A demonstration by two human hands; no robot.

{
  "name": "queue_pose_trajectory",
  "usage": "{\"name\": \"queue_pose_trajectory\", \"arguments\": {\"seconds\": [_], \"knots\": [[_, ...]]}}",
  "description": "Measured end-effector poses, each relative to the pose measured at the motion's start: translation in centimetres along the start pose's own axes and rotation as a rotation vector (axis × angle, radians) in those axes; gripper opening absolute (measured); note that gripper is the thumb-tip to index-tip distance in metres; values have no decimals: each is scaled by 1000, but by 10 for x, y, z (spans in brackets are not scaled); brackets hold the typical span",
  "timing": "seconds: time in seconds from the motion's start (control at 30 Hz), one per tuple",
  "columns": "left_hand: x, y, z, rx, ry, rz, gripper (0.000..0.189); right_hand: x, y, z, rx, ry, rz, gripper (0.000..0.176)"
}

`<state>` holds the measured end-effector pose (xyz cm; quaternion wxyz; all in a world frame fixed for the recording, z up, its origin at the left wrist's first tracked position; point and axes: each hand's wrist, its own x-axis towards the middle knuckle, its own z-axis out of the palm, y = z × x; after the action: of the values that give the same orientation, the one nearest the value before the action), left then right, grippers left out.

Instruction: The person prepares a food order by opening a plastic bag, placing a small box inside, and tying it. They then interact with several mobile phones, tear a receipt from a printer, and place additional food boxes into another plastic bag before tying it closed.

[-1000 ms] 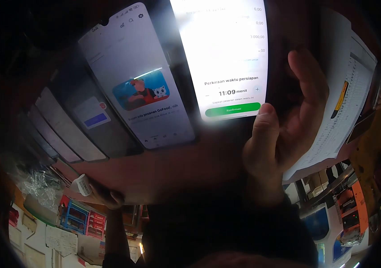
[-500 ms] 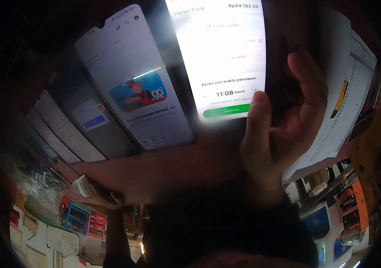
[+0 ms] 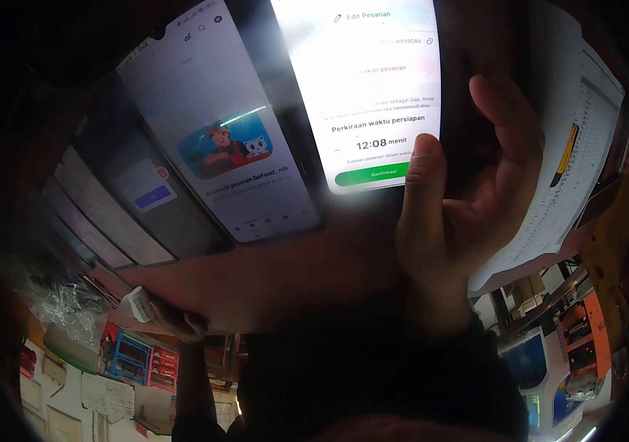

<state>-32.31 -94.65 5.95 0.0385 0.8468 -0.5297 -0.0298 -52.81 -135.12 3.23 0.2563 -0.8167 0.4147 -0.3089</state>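
Right hand (image 3: 469,214) spread, thumb on phone (image 3: 362,88) lying lengthwise away; left hand (image 3: 178,324) pinches tag (image 3: 136,304).

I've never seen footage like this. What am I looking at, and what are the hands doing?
No machine here: a person works with bare hands, filmed by a camera worn on the head, looking down; its wide lens bends the edges. Several phones lie side by side on a reddish-brown counter. The right hand holds nothing; its thumb touches the bright phone, beside a timer reading 12:08. Left of it lies a phone showing a cartoon; to the right, a printed sheet with a yellow-black pen on it. The left hand, at the counter's near edge, grips a small white object that I cannot identify.
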Motion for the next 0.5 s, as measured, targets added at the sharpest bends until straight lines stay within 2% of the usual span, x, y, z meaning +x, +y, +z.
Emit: {"name": "queue_pose_trajectory", "arguments": {"seconds": [0.07,0.1,0.17,0.27,0.33,0.4,0.47,0.5], "knots": [[3,1,1,-56,43,-2,74,-1,20,-3,106,8,-201,44],[14,10,-4,-26,21,0,74,0,13,-1,106,8,-199,44],[15,11,-6,6,-6,4,74,2,-7,3,157,66,-29,45],[-27,-14,1,-101,-52,-58,73,0,-1,-5,78,-15,-76,46],[-43,-26,5,-174,-77,-100,73,1,-6,-1,97,9,-59,43],[-43,-31,5,-118,-68,-56,73,4,-7,0,116,33,-41,41],[-24,-20,2,-62,-59,-12,73,7,-3,-3,39,-45,-302,32],[9,4,-4,-45,-23,5,72,8,-4,-3,39,-44,-302,32]]}}
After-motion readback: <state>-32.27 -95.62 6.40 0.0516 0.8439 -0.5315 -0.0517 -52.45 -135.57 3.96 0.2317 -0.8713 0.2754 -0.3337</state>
